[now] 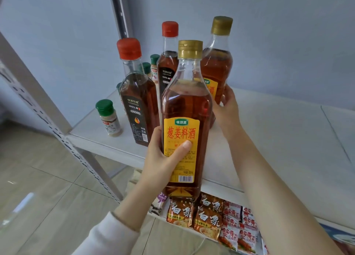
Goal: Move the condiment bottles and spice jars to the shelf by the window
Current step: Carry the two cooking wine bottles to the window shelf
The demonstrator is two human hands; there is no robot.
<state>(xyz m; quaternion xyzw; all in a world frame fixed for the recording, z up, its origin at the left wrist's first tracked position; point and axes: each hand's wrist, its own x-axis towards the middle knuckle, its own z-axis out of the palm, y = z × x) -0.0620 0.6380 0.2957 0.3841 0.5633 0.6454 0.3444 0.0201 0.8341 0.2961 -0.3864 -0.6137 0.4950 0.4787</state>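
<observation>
Grips with the left hand (163, 158), thumb across the yellow label and fingers curled behind, the near gold-capped bottle (184, 105). Holds it upright in front of the shelf edge, gripped low on the body, probably so the weight sits in the palm. Clasps with the right hand (227, 107), fingers wrapped round the lower side, the far gold-capped bottle (217, 62), upright over the white shelf (269, 139). Cannot tell whether its base touches, being hidden behind the near one. Seems to place it just beside the red-capped bottles (138, 101), likely to group the tall ones together near the shelf's left end. Has green-capped spice jars (108, 118) standing left of and behind these. Shows noodle packets (209, 216) on the tier below.
</observation>
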